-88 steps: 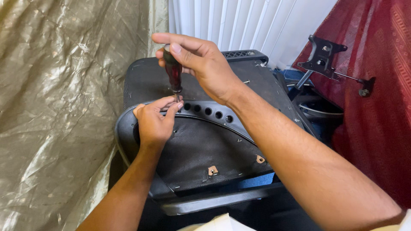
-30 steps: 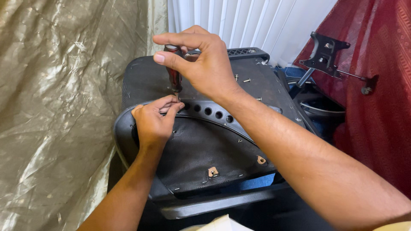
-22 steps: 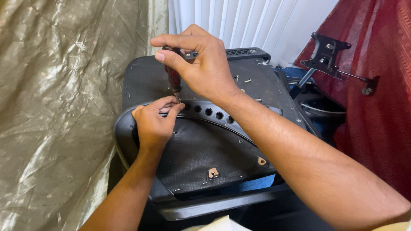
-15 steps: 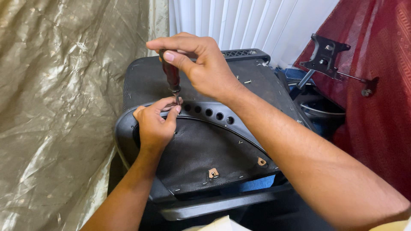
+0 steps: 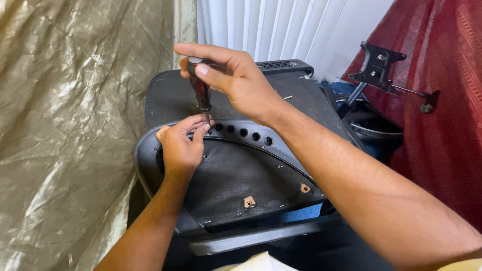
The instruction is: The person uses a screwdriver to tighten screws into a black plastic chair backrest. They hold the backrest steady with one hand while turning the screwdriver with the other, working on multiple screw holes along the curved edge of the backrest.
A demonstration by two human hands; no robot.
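Left hand (image 5: 179, 148) sits on the upturned black chair seat (image 5: 241, 175), fingertips pinched around the screwdriver (image 5: 202, 95) tip by the curved plastic rim. At 12 o'clock from it, right hand (image 5: 236, 78) is clenched on the dark red handle, shaft upright. Farther back at 2 o'clock, a black metal chair bracket (image 5: 379, 65) against the red curtain (image 5: 447, 110).

Right hand (image 5: 241, 80) gripping screwdriver (image 5: 201, 90); left hand (image 5: 182, 146) steadying tip, probably.
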